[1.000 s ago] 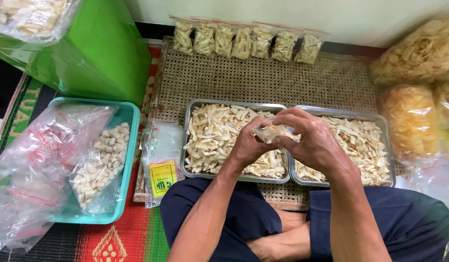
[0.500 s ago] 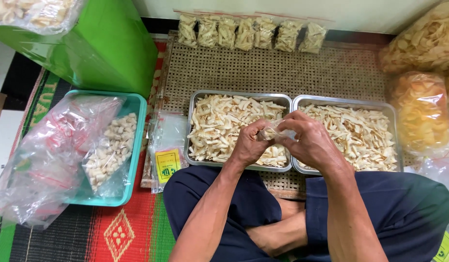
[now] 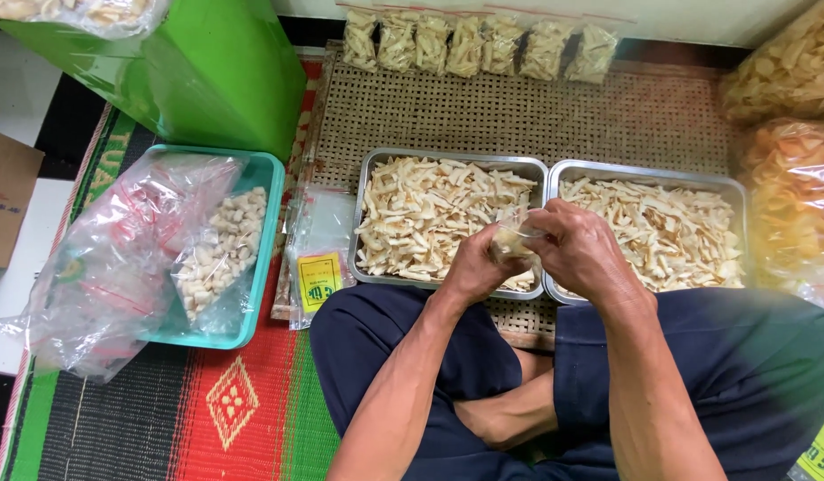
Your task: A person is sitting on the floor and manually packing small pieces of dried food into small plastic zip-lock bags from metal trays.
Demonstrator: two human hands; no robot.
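Note:
My left hand (image 3: 473, 267) and my right hand (image 3: 583, 251) meet over the seam between two metal trays, both gripping a small clear plastic bag (image 3: 512, 240) partly filled with pale chip strips. The left tray (image 3: 448, 157) and the right tray (image 3: 648, 170) each hold a heap of the same pale strips. Both trays rest on a woven rattan mat (image 3: 519, 116). A row of several filled small bags (image 3: 483, 43) lines the mat's far edge by the wall.
A teal tub (image 3: 252, 294) at the left holds clear bags, one with pale chunks. A stack of flat bags with a yellow label (image 3: 318, 281) lies beside it. A green container (image 3: 207, 71) stands behind. Big bags of chips (image 3: 791, 160) sit at the right.
Both hands and the small bag have come down and nearer to me, toward the trays' front edge. The view has shifted, so everything sits higher in frame.

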